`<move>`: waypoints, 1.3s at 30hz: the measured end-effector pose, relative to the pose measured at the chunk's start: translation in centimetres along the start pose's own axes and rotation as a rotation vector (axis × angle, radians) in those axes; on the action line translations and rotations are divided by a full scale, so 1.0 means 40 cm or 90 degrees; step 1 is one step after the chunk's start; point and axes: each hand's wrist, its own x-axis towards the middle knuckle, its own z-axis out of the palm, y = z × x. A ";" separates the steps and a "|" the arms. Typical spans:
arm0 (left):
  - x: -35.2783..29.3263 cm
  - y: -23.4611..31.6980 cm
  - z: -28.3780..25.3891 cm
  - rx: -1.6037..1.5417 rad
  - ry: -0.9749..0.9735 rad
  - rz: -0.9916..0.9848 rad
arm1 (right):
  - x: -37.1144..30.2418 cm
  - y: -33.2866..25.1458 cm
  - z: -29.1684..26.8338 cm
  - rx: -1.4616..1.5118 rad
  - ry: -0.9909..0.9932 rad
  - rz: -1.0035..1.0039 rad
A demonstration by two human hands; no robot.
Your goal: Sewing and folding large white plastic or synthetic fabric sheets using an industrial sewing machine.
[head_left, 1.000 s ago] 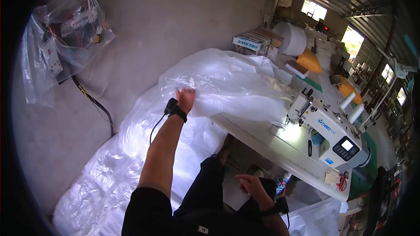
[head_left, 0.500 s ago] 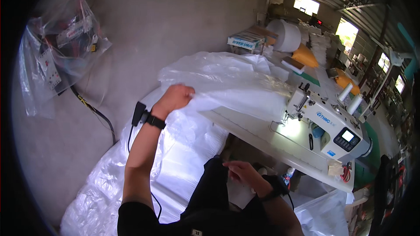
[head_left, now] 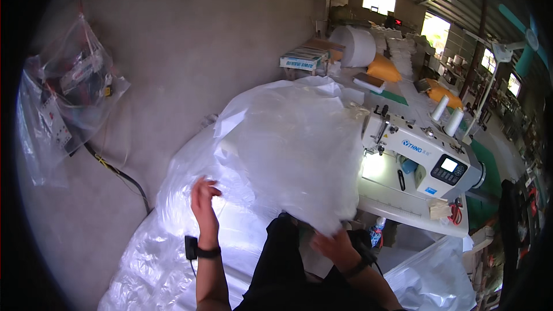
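A translucent white plastic sheet (head_left: 288, 150) hangs across the table's front-left edge, its lower corner reaching down to my right hand (head_left: 334, 247). That hand is smeared by motion, so whether its fingers grip the corner is unclear. Left of the sheet, my left hand (head_left: 204, 196) is raised with loosely bent fingers apart and nothing in them. Below and around it lies a large heap of shiny plastic film (head_left: 150, 253). A white sewing machine (head_left: 417, 150) with its lamp lit stands on the table (head_left: 415, 213), just right of the sheet.
Thread cones (head_left: 455, 121) stand behind the machine. A small black tool (head_left: 401, 179) lies by its arm, and red-handled scissors (head_left: 455, 213) are at the table's right end. More plastic film (head_left: 435, 279) hangs below. On the left wall is a plastic-wrapped electrical box (head_left: 72, 92) with a cable.
The sheet has swung off the tabletop toward me, and its corner now meets my right hand. My left hand has come away from it, down and left. The view has shifted slightly.
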 end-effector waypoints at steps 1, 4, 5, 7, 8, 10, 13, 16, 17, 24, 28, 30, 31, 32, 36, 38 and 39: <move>0.045 -0.051 -0.023 0.016 0.063 -0.072 | -0.080 -0.009 -0.012 -0.086 0.110 0.109; 0.103 -0.214 0.000 -0.059 -0.132 -0.347 | -0.269 -0.034 -0.039 0.079 0.361 0.251; 0.099 -0.263 0.043 -0.139 -0.246 -0.459 | -0.317 -0.043 -0.043 0.067 0.382 0.223; 0.092 -0.339 0.163 -0.268 -0.413 -0.572 | -0.388 -0.062 -0.047 0.081 0.475 0.234; 0.095 -0.366 0.234 -0.286 -0.436 -0.622 | -0.408 -0.072 -0.048 0.081 0.509 0.238; 0.117 -0.409 0.389 -0.344 -0.504 -0.662 | -0.423 -0.087 -0.047 0.077 0.551 0.241; 0.153 -0.450 0.567 -0.478 -0.213 -0.339 | -0.404 -0.089 -0.044 0.072 0.567 0.250; 0.191 -0.464 0.587 -0.428 -0.256 -0.434 | -0.334 -0.058 -0.043 0.077 0.509 0.272; 0.197 -0.462 0.570 -0.411 -0.291 -0.455 | -0.303 -0.043 -0.042 0.087 0.478 0.275; 0.184 -0.325 0.168 -0.154 -0.365 -0.478 | -0.094 0.030 -0.005 0.068 0.240 0.282; 0.180 -0.227 -0.233 0.100 -0.309 -0.492 | -0.042 0.081 0.013 0.110 0.207 0.279; 0.183 -0.165 -0.432 0.226 -0.265 -0.522 | -0.032 0.104 0.016 0.151 0.208 0.276; 0.186 -0.127 -0.528 0.286 -0.237 -0.546 | -0.028 0.111 0.015 0.182 0.197 0.267; 0.178 -0.092 -0.615 0.340 -0.208 -0.569 | -0.020 0.118 0.014 0.203 0.209 0.275; 0.142 0.014 -0.898 0.513 -0.111 -0.682 | 0.014 0.099 0.006 0.366 0.106 0.141; 0.120 0.017 -1.012 0.575 -0.076 -0.732 | 0.035 0.072 -0.009 0.447 0.127 0.115; 0.117 0.006 -1.061 0.601 -0.064 -0.750 | 0.043 0.059 -0.016 0.531 0.196 0.113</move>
